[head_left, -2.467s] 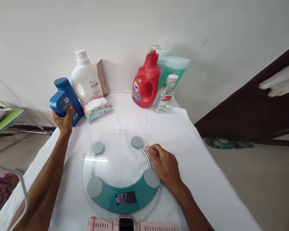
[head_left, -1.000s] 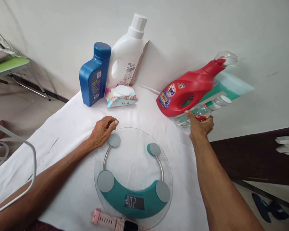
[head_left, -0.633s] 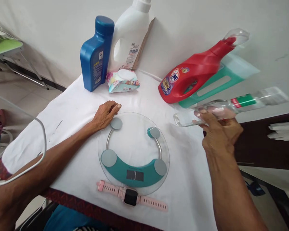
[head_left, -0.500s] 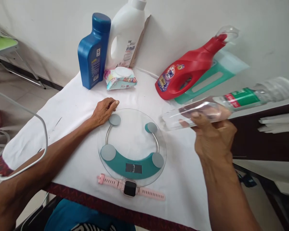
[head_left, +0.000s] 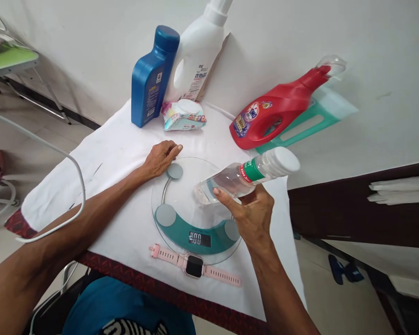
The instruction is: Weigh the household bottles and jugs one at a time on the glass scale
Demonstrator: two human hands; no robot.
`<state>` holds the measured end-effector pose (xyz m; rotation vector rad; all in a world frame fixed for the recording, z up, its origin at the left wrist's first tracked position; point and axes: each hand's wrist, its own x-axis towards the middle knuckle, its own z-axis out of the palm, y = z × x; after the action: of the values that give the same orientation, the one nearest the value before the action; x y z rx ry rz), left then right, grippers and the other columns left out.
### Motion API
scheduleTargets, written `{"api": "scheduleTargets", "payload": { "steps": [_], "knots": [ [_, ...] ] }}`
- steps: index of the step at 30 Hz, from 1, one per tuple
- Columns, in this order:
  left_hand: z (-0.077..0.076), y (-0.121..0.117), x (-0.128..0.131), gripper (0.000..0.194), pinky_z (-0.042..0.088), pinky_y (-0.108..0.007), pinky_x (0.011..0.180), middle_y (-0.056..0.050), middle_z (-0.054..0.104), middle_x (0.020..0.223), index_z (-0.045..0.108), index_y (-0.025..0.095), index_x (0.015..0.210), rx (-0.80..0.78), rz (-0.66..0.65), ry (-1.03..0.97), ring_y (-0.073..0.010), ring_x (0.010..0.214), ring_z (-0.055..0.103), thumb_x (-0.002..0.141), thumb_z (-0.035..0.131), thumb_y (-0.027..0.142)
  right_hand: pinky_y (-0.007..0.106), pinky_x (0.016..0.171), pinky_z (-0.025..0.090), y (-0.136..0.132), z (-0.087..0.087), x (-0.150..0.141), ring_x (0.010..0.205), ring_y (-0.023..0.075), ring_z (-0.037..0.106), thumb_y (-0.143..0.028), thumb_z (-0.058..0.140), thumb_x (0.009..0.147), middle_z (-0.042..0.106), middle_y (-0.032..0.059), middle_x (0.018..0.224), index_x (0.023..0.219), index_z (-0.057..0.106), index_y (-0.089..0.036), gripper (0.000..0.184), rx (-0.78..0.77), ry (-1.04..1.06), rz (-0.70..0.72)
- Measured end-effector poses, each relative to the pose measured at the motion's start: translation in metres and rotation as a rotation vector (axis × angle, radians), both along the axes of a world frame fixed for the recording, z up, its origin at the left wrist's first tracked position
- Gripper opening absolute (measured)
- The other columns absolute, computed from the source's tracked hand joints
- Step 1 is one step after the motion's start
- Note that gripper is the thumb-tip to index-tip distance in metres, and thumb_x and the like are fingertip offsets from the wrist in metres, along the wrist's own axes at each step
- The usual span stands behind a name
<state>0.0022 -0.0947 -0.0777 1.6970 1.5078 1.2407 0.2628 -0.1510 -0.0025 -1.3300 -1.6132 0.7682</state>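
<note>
My right hand (head_left: 254, 214) is wrapped round a clear plastic bottle (head_left: 230, 179) with a green and red label and a white cap. The bottle leans, its base over the round glass bathroom scale (head_left: 199, 237); whether it touches the glass I cannot tell. A teal band on the scale carries a lit display (head_left: 199, 239) that seems to show zeros. My left hand (head_left: 163, 157) rests at the scale's far left rim, fingers curled with nothing visible in them. Just in front of the scale lies a pink smartwatch (head_left: 194, 266), its strap laid out flat.
At the back stand a blue bottle (head_left: 153, 79), a white jug (head_left: 199, 56) and a wet-wipes pack (head_left: 184, 115). A red detergent bottle (head_left: 282, 109) and a green-tinted jug (head_left: 309, 123) are at right. A white cable (head_left: 78, 172) arcs across the left side, above my forearm.
My right hand has brought the bottle left from beyond the scale's right side to over the glass. The display has changed to digits. My left hand stays by the rim.
</note>
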Motion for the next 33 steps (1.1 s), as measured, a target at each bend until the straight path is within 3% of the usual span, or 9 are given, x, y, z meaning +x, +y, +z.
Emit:
{"api": "scheduleTargets", "payload": {
  "steps": [8,10,15,18,24,33],
  "knots": [
    [0.0,-0.001,0.0,0.046,0.053,-0.033,0.075,-0.006,0.07,0.084,0.061,0.021,0.083,0.009,0.004,0.019,-0.0196,0.079,0.068,0.107,0.042,0.056,0.049,0.1,0.062,-0.007,-0.006,-0.001,0.116,0.0277,0.073,-0.051,0.092,0.074,0.074,0.0073,0.124,0.125,0.067,-0.026,0.062,-0.005,0.116,0.084],
    [0.001,-0.001,0.0,0.046,0.053,-0.033,0.075,-0.006,0.069,0.084,0.06,0.021,0.082,0.006,0.0,0.014,-0.0197,0.079,0.068,0.107,0.042,0.056,0.049,0.096,0.062,-0.009,-0.008,0.005,0.115,0.0281,0.072,-0.057,0.086,0.079,0.071,0.0072,0.12,0.124,0.065,-0.025,0.059,0.055,0.173,0.017],
    [0.001,0.0,0.001,0.046,0.054,-0.032,0.075,-0.006,0.071,0.083,0.061,0.021,0.082,-0.006,0.006,0.024,-0.0197,0.079,0.068,0.107,0.043,0.055,0.047,0.081,0.059,-0.016,-0.014,0.022,0.109,0.0313,0.071,-0.072,0.047,0.094,0.071,0.0115,0.11,0.114,0.067,-0.022,0.057,0.174,0.319,-0.289],
    [0.001,0.0,0.001,0.049,0.055,-0.032,0.076,-0.008,0.073,0.086,0.063,0.02,0.082,-0.006,0.008,0.041,-0.0197,0.08,0.069,0.107,0.042,0.057,0.043,0.07,0.056,-0.021,-0.023,0.025,0.094,0.0301,0.072,-0.073,0.045,0.095,0.069,0.01,0.094,0.101,0.069,-0.021,0.057,0.17,0.363,-0.393],
    [0.001,0.002,0.0,0.054,0.056,-0.033,0.077,-0.009,0.076,0.09,0.067,0.019,0.084,-0.011,0.007,0.053,-0.0191,0.079,0.071,0.108,0.041,0.061,0.038,0.059,0.052,-0.025,-0.044,0.022,0.083,0.0281,0.07,-0.071,0.048,0.096,0.069,0.0092,0.084,0.093,0.071,-0.022,0.055,0.114,0.396,-0.425],
    [0.001,0.004,0.0,0.055,0.057,-0.032,0.076,-0.01,0.077,0.09,0.07,0.018,0.087,-0.024,0.016,0.046,-0.0186,0.079,0.072,0.109,0.044,0.06,0.034,0.057,0.051,-0.023,-0.046,0.024,0.074,0.0226,0.069,-0.071,0.041,0.1,0.069,0.0072,0.078,0.091,0.07,-0.02,0.059,0.124,0.381,-0.446]
  ]
}}
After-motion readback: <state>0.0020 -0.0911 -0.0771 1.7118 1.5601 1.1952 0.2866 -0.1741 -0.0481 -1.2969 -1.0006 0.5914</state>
